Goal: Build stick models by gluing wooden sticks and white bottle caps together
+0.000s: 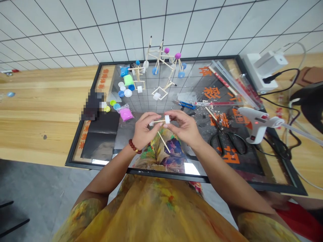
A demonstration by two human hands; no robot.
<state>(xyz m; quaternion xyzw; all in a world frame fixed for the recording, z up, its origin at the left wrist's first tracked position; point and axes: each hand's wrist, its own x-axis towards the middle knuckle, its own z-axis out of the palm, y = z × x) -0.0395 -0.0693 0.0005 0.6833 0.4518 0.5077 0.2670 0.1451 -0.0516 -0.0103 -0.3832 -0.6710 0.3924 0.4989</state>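
Close to the near edge, the person's left hand (144,131) keeps a narrow grip at the left end of a short pale stick (158,121), by a partly hidden white disc (151,123). The right hand (186,127) has thumb and fingertips closed on a white cap (167,119) at the stick's right end. This little piece sits between the two hands, above the dark-framed glass panel (104,165) on the wooden surface (37,117). A longer stick (164,142) slants down below it; I cannot tell whether the two are joined.

At the far side, by the tiled wall (176,20), stands a stick frame (160,57) with blue discs and pink balls (178,56). Left of it, a smaller stick model (138,76) stands near a green block (128,80) and a blue packet (124,71). Nearer on the left, a pink bag (126,114) lies just beyond the left hand.

Right of the right hand lie black scissors (222,131), with a white glue gun (259,129) farther right. Blue-handled cutters (186,105) lie on the glass beyond the hands.
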